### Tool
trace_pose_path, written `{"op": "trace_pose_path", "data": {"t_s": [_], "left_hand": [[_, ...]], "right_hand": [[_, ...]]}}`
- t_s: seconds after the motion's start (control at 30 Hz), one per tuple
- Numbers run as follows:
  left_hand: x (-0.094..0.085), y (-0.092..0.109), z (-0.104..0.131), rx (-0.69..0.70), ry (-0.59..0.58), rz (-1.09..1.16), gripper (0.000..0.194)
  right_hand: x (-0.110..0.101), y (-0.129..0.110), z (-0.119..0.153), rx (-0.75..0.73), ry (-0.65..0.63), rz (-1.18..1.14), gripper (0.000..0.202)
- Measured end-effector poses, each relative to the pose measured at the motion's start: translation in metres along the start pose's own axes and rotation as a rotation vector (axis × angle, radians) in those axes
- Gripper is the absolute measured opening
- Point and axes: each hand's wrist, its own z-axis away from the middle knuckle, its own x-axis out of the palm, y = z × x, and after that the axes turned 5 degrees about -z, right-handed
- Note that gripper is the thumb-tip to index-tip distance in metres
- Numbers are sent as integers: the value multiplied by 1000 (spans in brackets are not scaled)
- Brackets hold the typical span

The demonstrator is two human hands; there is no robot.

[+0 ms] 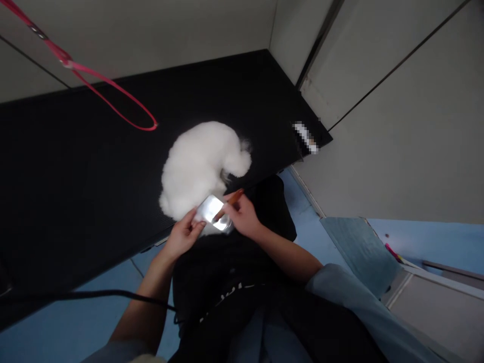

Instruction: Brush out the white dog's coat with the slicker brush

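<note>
A black apron [302, 322] fills the frame's lower centre; mid-frame, the left hand [182, 236] pinches a shiny plate [210, 205], probably light, stiff, slick, best edge-held, while the right hand [245, 218] closes round a brown tool [236, 196].

A single head-worn view — high, fairly near — looks forward and steeply down over the black tabletop [83, 166].

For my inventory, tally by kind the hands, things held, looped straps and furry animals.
Hands: 2, left hand, right hand
Held things: 2, shiny silver object, brown tool
Looped straps: 1, pink strap
Furry animals: 1, white animal
Total: 6
</note>
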Motion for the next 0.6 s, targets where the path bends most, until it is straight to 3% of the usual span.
{"op": "trace_pose_path", "data": {"t_s": [0.07,0.17,0.3,0.43,0.53,0.6], "left_hand": [[-1,0,1,30,-16,-39,65],[-2,0,3,84,-11,-113,59],[0,0,8,126,34,-175,53],[2,-2,13,148,61,-209,49],[3,-4,16,185,45,-242,44],[2,-6,17,215,17,-263,42]], "right_hand": [[0,1,-3,71,5,-19,24],[-1,1,-7,46,170,-22,23],[0,1,-9,67,-7,-29,21],[1,-3,-12,53,145,15,19],[2,-7,-15,48,-25,25,18],[2,-8,-19,110,-26,63,14]]}}
